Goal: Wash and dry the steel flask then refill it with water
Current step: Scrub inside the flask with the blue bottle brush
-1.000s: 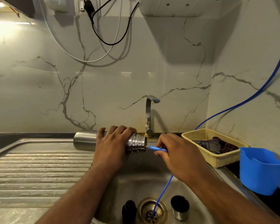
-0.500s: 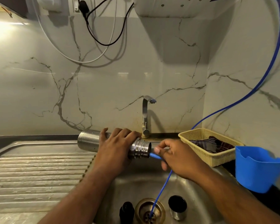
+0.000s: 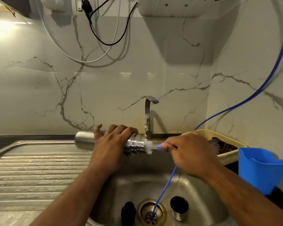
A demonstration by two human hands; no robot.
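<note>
Gripping the steel flask (image 3: 84, 137) around its barrel, my left hand (image 3: 111, 144) has its fingers curled over the top. The flask lies level above the sink (image 3: 194, 185), mouth toward 3 o'clock and base toward 9 o'clock. My right hand (image 3: 189, 152), at 3 o'clock of the mouth, pinches the blue handle of a bottle brush (image 3: 149, 146), whose white bristles show right at the threaded mouth. The tap (image 3: 148, 115) stands at 12 o'clock, just behind. At 6 o'clock in the basin, a thin blue tube (image 3: 163, 190) runs into the drain (image 3: 151, 211). A black stopper (image 3: 128, 212) stands at the drain's 9 o'clock and a steel cup (image 3: 179, 207) at its 3 o'clock. On the counter at 3 o'clock sit a yellow basket (image 3: 225, 139) and a blue jug (image 3: 261, 170).
</note>
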